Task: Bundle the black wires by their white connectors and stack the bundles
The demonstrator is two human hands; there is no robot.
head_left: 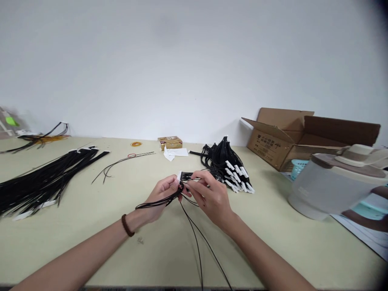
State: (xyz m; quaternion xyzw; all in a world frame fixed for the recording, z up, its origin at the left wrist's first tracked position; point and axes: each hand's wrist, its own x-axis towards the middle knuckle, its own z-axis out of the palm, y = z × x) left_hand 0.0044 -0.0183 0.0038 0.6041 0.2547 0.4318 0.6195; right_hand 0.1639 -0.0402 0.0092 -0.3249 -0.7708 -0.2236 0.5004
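In the middle of the head view my left hand [160,199] is closed around a black wire harness, with a white connector [179,176] showing above the thumb. A loop of black wires [157,203] hangs over the palm side toward the wrist. My right hand [211,197] pinches at the black wires just right of the connector; its fingertips partly hide what they grip. Two loose wires [197,236] run down from the hands past the table's front edge.
Black harnesses [39,173] lie at left, and a pile with white connectors [226,161] lies behind my right hand. An open cardboard box [269,147] and a large jug [318,190] stand at right. A small box [170,142] and yellow rings [136,144] sit at the back.
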